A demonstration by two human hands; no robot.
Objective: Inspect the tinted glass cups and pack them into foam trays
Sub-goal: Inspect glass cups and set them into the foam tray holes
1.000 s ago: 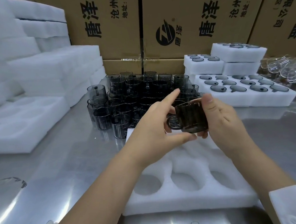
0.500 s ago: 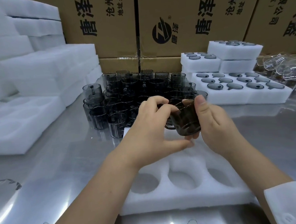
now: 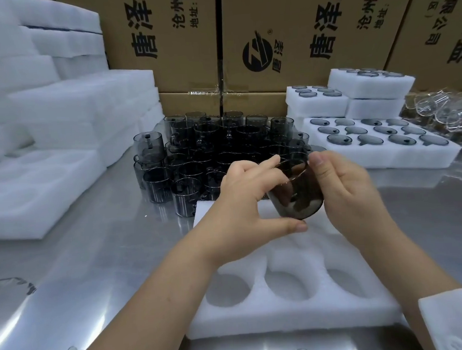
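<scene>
Both hands — left hand (image 3: 249, 200), right hand (image 3: 347, 194) — pinch one dark tinted glass cup (image 3: 295, 191), tilted, above the near white foam tray (image 3: 292, 311) with round pockets — fingers curled round its wall.

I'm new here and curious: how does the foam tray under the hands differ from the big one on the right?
The near tray shows empty pockets; the right tray has a tinted cup in every visible pocket. The near tray lies below the held cup; the right tray sits farther back. Both are white foam.
</scene>
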